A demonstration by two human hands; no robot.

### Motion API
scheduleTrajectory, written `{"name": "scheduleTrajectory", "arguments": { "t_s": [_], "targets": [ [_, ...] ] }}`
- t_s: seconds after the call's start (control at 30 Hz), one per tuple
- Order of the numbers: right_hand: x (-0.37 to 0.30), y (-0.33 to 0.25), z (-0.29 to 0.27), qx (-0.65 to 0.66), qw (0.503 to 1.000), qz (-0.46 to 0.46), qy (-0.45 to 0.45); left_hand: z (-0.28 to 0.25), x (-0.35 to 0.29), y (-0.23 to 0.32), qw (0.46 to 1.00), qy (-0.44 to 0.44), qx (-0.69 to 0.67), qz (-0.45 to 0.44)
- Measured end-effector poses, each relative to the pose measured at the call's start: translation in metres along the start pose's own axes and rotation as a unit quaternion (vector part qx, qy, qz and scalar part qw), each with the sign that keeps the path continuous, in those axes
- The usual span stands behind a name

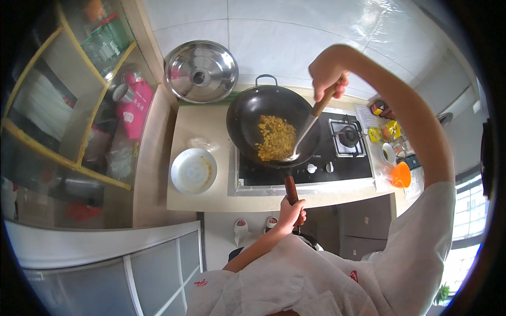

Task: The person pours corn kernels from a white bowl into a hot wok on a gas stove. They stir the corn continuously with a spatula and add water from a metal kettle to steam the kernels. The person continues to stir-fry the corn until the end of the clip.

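Note:
A dark wok [245, 113] rests over the left burner of a black gas stove. In it lies a heap of small yellow-brown pieces, perhaps corn kernels or diced food [276, 137]. My left hand [291, 215] is closed round the wok's wooden handle [290, 189] at the counter's front edge. Raised at the upper right, my right hand [328, 79] grips the wooden grip of a metal spatula [305, 131]. The spatula slants down into the wok, its head at the right lower side of the food. Its exact blade shape is partly hidden.
A white bowl [194, 170] and a crumpled clear plastic bag [203, 144] sit left of the wok. A steel lid [202, 71] leans on the tiled wall. Beyond the bare right burner [348, 136] stand seasoning packets [390, 130] and an orange container [400, 175]. Shelves flank the left.

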State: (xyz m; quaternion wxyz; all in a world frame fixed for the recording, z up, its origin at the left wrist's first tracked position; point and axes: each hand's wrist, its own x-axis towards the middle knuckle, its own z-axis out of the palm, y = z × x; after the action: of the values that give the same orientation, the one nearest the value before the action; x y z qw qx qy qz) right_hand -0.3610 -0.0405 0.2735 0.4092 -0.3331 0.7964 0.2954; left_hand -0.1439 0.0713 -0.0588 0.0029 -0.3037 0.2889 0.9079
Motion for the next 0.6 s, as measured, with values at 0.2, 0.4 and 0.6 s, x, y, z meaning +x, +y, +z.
{"name": "scheduleTrajectory", "arguments": {
  "t_s": [0.2,0.4,0.6],
  "targets": [
    [-0.012,-0.036,0.041,-0.043,0.961,0.025,0.273,-0.003,-0.003,0.002,1.0,-0.001,0.01,-0.009],
    [-0.043,0.001,0.052,-0.022,0.937,0.068,0.341,-0.004,-0.001,0.0,1.0,-0.002,0.0,0.0],
    [-0.027,0.023,0.074,-0.053,0.924,0.088,0.369,-0.003,-0.005,0.006,1.0,-0.004,0.008,-0.006]
  ]
}}
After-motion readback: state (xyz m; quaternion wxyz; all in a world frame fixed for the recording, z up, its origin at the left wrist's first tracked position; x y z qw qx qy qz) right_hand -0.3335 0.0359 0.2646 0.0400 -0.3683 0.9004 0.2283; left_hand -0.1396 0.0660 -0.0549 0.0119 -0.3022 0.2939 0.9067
